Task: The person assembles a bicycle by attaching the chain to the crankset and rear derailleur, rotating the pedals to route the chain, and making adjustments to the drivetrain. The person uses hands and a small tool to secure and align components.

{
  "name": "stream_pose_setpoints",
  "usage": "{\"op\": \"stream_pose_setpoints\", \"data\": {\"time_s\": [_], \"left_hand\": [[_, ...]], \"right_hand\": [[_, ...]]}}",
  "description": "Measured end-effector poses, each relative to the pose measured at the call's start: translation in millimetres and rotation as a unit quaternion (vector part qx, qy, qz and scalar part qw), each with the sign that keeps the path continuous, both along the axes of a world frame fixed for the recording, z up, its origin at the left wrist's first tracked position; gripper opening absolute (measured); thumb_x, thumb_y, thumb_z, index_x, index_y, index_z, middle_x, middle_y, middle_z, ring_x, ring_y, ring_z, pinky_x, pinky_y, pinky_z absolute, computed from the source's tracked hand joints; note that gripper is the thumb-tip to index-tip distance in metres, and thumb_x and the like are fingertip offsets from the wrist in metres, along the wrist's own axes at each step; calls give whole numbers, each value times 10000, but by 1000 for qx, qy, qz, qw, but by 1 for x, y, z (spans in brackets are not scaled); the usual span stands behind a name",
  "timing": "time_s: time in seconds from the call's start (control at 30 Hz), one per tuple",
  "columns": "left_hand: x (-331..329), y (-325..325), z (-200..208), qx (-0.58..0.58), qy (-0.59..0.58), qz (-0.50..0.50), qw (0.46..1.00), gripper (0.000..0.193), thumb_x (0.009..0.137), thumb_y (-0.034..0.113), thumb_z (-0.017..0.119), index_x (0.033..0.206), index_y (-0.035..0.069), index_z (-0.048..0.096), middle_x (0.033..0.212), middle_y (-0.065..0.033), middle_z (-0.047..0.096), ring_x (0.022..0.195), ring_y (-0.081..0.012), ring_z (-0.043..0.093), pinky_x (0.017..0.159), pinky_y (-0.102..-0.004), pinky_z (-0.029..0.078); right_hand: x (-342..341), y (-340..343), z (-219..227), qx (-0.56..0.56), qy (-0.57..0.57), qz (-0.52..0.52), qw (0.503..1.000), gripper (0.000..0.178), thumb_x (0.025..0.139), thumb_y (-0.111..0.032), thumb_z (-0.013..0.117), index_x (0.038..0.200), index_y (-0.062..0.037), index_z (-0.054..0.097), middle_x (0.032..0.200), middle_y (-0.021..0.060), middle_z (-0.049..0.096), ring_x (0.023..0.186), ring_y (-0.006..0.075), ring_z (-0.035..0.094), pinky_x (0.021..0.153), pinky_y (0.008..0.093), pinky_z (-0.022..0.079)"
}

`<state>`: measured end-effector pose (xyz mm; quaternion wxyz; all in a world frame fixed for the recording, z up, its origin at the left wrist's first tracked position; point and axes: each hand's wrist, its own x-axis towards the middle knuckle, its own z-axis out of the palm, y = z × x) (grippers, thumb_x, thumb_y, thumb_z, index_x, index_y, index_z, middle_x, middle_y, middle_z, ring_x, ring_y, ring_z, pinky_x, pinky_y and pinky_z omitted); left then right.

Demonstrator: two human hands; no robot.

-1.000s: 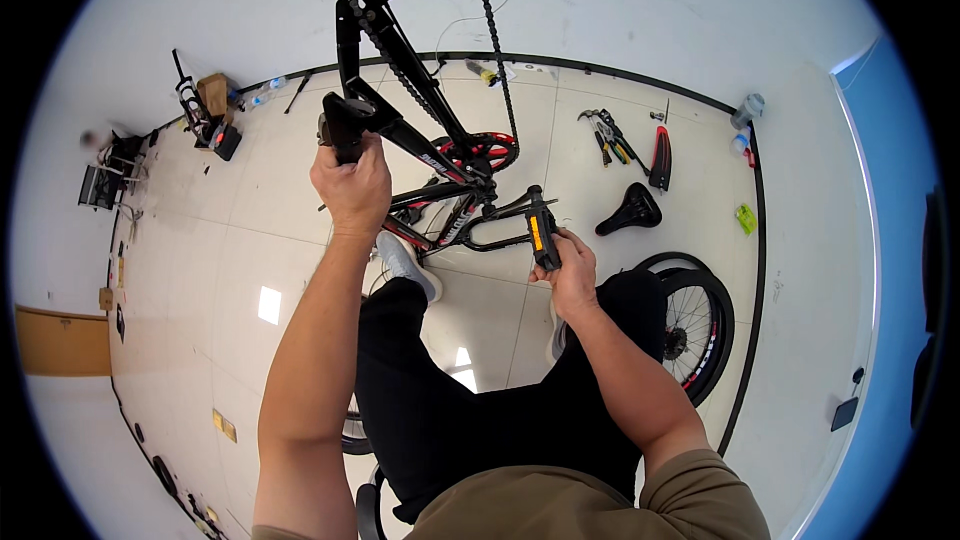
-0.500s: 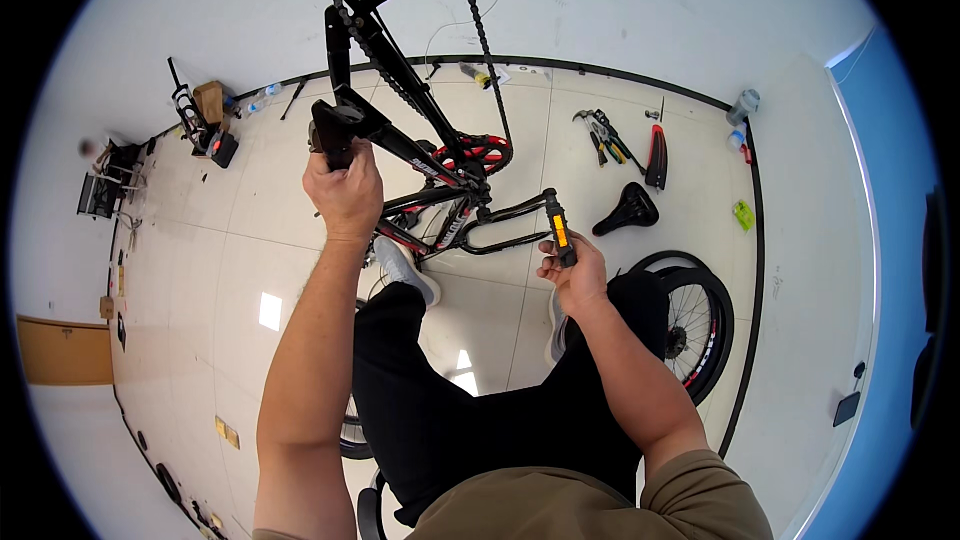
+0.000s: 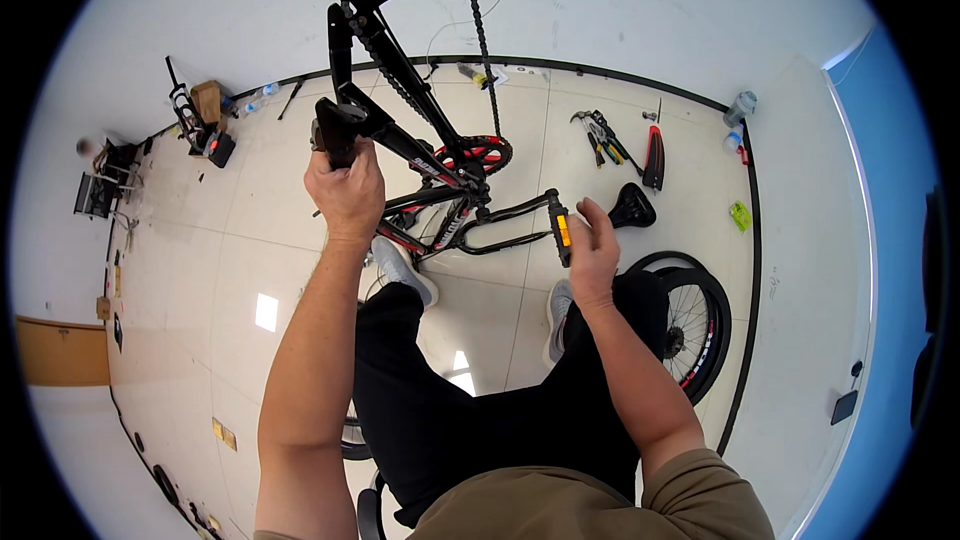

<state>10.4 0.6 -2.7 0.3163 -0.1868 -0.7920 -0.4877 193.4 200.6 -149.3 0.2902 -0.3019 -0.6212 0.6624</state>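
The left hand [image 3: 345, 190] has its fingers clamped on one end of the black bicycle frame [image 3: 400, 143]; right of the frame, the right hand [image 3: 594, 255] is at the pedal [image 3: 561, 230], whether gripping I cannot tell. Handling the pedal seems the step; the next move probably calls for a steady frame. Farther right of it lie a wheel [image 3: 676, 342], saddle [image 3: 633, 206] and hand tools [image 3: 599, 123], apparently obstructing nothing.

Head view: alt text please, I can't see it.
A person's left hand grips a black bicycle frame; the right hand is at its orange-marked pedal, contact unclear. A saddle, tools and a wheel are to the right.
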Motion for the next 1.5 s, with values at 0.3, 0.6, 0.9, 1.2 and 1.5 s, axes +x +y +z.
{"op": "stream_pose_setpoints", "data": {"time_s": [0.3, 0.6, 0.9, 1.2, 1.5], "left_hand": [[-6, -1, -6, -4, -3, 23, 1000, 122, 841, 69, 654, 765, 2, 585, 638, -42, 567, 584, -118, 489, 551, -291, 413], [-16, -8, -15, -7, 21, 26, 999, 141, 826, 94, 690, 786, 4, 590, 643, -84, 604, 550, -171, 540, 546, -314, 445], [-23, -13, -16, -11, 10, 13, 1000, 135, 832, 74, 667, 765, -1, 578, 629, -69, 587, 543, -149, 529, 533, -303, 432], [-19, -7, -12, -11, 13, 7, 1000, 130, 837, 73, 659, 759, 9, 577, 631, -56, 591, 545, -124, 520, 526, -290, 421], [-21, -8, -17, 5, 7, 1, 1000, 155, 868, 80, 621, 755, -19, 582, 633, -14, 560, 604, -73, 451, 533, -278, 384]], "right_hand": [[3, -3, -16, 138, -121, 40, 982, 417, 881, -65, 632, 1285, 3, 554, 1153, 196, 650, 1062, 318, 642, 922, 363, 496], [1, -2, -25, 134, -144, 17, 980, 414, 894, -65, 633, 1295, -3, 552, 1200, 193, 629, 1115, 320, 618, 958, 374, 480], [-1, 0, -46, 134, -174, 2, 976, 443, 903, -89, 652, 1327, -35, 538, 1234, 183, 572, 1145, 326, 582, 963, 382, 471], [-1, 2, -58, 174, -234, -13, 956, 493, 869, -86, 682, 1339, -66, 536, 1200, 170, 564, 1114, 348, 566, 939, 427, 476], [-2, -8, -51, 328, -173, -93, 924, 559, 801, -242, 737, 1242, 3, 497, 1254, 210, 504, 1174, 395, 479, 997, 496, 381]]}}
